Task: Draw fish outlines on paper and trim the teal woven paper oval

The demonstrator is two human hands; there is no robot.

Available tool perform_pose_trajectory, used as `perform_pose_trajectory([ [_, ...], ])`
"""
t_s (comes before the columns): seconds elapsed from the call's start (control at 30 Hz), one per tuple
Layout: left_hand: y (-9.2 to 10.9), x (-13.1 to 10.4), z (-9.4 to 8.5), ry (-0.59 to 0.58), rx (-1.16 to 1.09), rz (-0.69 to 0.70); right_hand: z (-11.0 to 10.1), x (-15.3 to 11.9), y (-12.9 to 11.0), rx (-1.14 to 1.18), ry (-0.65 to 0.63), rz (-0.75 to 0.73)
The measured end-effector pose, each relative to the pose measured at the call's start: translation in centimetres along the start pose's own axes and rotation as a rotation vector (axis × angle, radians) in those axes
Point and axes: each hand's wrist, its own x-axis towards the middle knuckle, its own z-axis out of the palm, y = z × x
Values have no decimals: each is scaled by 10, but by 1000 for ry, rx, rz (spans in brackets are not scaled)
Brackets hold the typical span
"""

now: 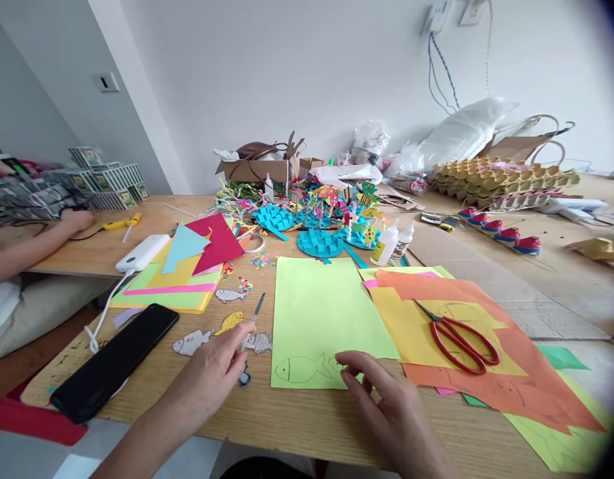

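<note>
My left hand is closed around a slim grey pen, its dark end pointing up and away. Under and beside that hand lie several paper fish cut-outs, among them a yellow fish and a white fish. A light green sheet lies in front of me, with a fish outline drawn near its lower edge. Bent but apart, the fingers of my right hand rest at the sheet's lower right, partly covering a second drawing. I see nothing held in them.
Red-handled scissors lie on yellow and orange paper at right. A black phone, a white power strip and coloured paper are at left. Glue bottles and blue woven paper pieces stand behind. Another person's arm is at far left.
</note>
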Motion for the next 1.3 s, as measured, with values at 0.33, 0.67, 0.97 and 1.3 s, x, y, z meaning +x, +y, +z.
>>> perform_pose_trajectory([
  [0.33,-22,16,-3,-222,189,-6,-30,-17,27,-180,-64,70],
  [0.67,-23,16,-5,-272,285,-41,-43,-21,20,-251,-133,216],
  [0.97,-13,18,-10,-316,355,-21,-59,-26,32,-288,-40,326],
  [1.3,17,19,-1,-170,147,232,-56,-15,24,-385,-186,248],
])
